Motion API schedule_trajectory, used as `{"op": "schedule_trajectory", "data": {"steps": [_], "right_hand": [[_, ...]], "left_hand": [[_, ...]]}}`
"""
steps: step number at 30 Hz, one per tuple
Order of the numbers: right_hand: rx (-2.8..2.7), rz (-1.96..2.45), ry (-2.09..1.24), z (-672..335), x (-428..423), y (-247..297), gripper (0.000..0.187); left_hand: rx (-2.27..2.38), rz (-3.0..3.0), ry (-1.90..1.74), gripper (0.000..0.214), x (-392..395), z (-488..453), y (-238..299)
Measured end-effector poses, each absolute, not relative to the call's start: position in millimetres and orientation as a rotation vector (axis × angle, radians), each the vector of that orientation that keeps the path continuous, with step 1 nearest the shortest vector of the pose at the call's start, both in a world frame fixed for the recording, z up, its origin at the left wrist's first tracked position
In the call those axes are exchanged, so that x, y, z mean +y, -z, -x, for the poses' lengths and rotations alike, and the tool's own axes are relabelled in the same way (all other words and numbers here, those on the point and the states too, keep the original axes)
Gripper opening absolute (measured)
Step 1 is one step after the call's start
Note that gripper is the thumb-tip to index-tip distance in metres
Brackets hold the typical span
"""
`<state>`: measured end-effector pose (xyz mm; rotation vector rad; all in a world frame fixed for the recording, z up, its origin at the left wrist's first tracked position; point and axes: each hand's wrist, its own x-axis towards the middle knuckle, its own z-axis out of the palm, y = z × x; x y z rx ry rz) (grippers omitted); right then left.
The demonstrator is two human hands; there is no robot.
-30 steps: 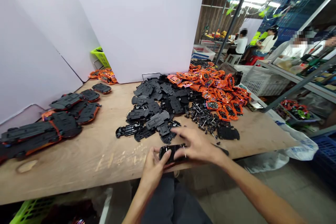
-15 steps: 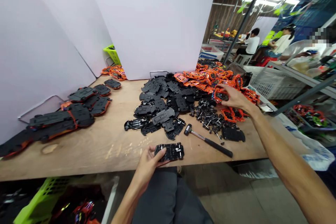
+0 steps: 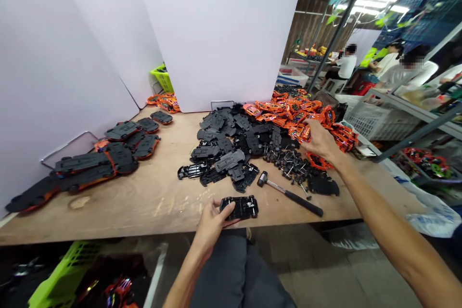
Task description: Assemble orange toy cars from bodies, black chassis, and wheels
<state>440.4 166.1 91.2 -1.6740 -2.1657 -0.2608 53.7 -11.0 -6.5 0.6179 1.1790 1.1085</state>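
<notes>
My left hand (image 3: 214, 219) is closed on the end of a black toy car chassis (image 3: 243, 208) with wheels on it, held underside up at the table's front edge. Its thumb presses on top, and a strip of orange shows beneath. My right hand (image 3: 320, 142) reaches to the orange pile, its fingers and thumb around an orange toy car body (image 3: 299, 133). Just below that hand are loose black wheels on metal axles (image 3: 288, 163) and another orange car body (image 3: 319, 161). A hammer (image 3: 288, 195) with a black handle lies between my hands.
Black chassis plates (image 3: 224, 149) are heaped mid-table, with orange car bodies (image 3: 299, 108) behind right. Upturned cars (image 3: 97, 166) lie left before white panels (image 3: 231, 33). A green crate (image 3: 61, 269) stands below the table. Several people sit beyond a metal rack (image 3: 415, 106).
The view has shifted slightly, moving the table things a little to the right. My right hand has turned the orange body at its fingers. My left hand keeps its hold on the chassis.
</notes>
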Motion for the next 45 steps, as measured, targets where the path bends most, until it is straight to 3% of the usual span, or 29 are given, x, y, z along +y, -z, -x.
{"op": "schedule_trajectory", "data": {"steps": [6, 8, 10, 15, 19, 24, 32, 35, 45], "right_hand": [[-1.723, 1.215, -0.857, -344, 93, -71, 0.073], [-1.703, 1.132, -1.03, -307, 59, -47, 0.074], [-1.773, 1.164, -0.985, -286, 32, -21, 0.072], [-2.085, 1.318, -0.571, -296, 8, 9, 0.043], [-2.342, 1.348, -0.471, -314, 17, -13, 0.056], [-2.256, 1.301, -0.638, -295, 19, -42, 0.046], [-2.351, 0.966, -0.768, -229, 12, -9, 0.052], [-2.374, 0.952, -0.795, -226, 14, -3, 0.056], [-2.608, 1.056, -0.693, -223, 13, -19, 0.056]], "left_hand": [[1.184, -0.626, -1.111, 0.06, -13, -43, -3], [1.227, -0.629, -1.138, 0.062, -14, -29, -4], [1.282, -0.635, -1.165, 0.063, -17, -10, -6], [1.322, -0.646, -1.133, 0.063, -25, 23, -8], [1.277, -0.634, -1.109, 0.06, -24, 8, -7], [1.22, -0.657, -1.063, 0.057, -22, -14, -4], [1.086, -0.574, -1.006, 0.063, -20, -8, -4], [1.103, -0.617, -1.016, 0.054, -20, -9, -3], [1.049, -0.58, -1.039, 0.057, -20, -10, 9]]}}
